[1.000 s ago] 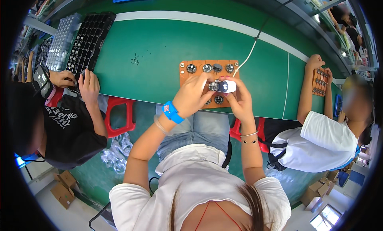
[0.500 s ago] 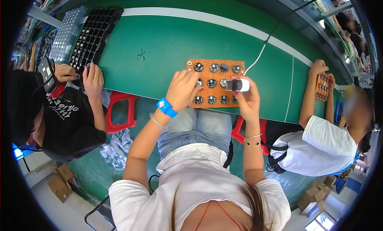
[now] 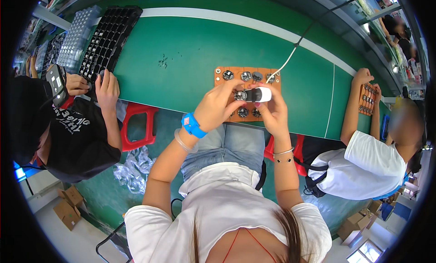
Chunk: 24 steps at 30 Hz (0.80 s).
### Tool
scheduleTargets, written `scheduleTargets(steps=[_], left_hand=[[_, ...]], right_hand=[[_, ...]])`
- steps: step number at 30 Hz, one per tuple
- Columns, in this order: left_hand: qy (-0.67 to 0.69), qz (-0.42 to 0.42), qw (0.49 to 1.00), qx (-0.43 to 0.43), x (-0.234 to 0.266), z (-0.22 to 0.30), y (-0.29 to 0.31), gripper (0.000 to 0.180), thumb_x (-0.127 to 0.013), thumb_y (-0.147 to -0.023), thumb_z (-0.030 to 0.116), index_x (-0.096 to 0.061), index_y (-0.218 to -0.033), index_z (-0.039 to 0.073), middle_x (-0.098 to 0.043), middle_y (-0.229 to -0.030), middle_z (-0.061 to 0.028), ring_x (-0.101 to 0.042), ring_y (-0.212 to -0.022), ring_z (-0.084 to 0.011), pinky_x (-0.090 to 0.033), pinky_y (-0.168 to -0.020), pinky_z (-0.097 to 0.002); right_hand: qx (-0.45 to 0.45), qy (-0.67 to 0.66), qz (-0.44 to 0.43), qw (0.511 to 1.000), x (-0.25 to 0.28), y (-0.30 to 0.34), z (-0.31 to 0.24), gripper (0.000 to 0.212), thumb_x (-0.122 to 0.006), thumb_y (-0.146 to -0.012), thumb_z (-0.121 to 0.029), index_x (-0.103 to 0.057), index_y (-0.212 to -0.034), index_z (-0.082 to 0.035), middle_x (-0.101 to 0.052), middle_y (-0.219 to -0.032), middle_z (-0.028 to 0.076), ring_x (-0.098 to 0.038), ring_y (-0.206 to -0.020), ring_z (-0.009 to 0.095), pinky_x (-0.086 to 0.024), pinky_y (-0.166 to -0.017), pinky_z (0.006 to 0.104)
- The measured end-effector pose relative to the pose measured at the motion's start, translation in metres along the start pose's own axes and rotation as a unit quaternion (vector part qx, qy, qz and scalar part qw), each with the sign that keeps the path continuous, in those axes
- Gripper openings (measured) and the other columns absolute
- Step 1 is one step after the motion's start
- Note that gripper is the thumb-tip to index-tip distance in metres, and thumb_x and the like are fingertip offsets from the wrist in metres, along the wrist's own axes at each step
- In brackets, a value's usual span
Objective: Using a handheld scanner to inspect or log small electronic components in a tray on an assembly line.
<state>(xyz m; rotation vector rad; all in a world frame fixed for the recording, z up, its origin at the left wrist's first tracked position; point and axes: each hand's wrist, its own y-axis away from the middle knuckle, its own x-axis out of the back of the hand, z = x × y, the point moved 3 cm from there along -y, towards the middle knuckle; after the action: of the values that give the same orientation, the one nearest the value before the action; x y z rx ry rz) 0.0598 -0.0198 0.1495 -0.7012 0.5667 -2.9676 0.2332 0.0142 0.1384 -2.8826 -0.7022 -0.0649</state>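
On the green table in front of me lies an orange-brown board [image 3: 236, 71] holding rows of small round dark electronic modules [image 3: 245, 76]. Above it, my left hand [image 3: 215, 106] pinches one round module [image 3: 240, 95] between thumb and fingers. My right hand [image 3: 275, 112] grips a white handheld device [image 3: 262, 94] with a black front end, which meets that module. A white cable [image 3: 287, 61] runs from the device up to the right. Both hands cover part of the board's middle and lower rows.
At the left, a co-worker's hands [image 3: 106, 88] are by a black compartment tray [image 3: 109, 36], with clear trays [image 3: 78, 34] beyond. A co-worker at the right holds a similar board [image 3: 366, 99]. Small dark bits [image 3: 163, 60] lie on the table. A red stool [image 3: 137, 124] stands left of me.
My left hand has moved right and now holds a round module off the board. The right hand has brought the white device left, against that module.
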Motion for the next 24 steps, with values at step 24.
scheduleTargets(steps=[24], left_hand=[[-0.064,-0.008,0.998,-0.009,-0.006,0.005,0.041,0.034,-0.08,-0.068,0.009,-0.054,-0.088,0.006,-0.066,-0.094,-0.008,-0.057,-0.081,-0.0281,-0.047,-0.072,-0.0346]], right_hand=[[-0.041,0.018,-0.04,0.998,-0.014,0.034,-0.004,0.041,-0.058,-0.082,0.007,-0.056,-0.121,-0.003,-0.059,-0.122,0.01,-0.058,-0.109,0.021,-0.05,-0.088,0.0313]])
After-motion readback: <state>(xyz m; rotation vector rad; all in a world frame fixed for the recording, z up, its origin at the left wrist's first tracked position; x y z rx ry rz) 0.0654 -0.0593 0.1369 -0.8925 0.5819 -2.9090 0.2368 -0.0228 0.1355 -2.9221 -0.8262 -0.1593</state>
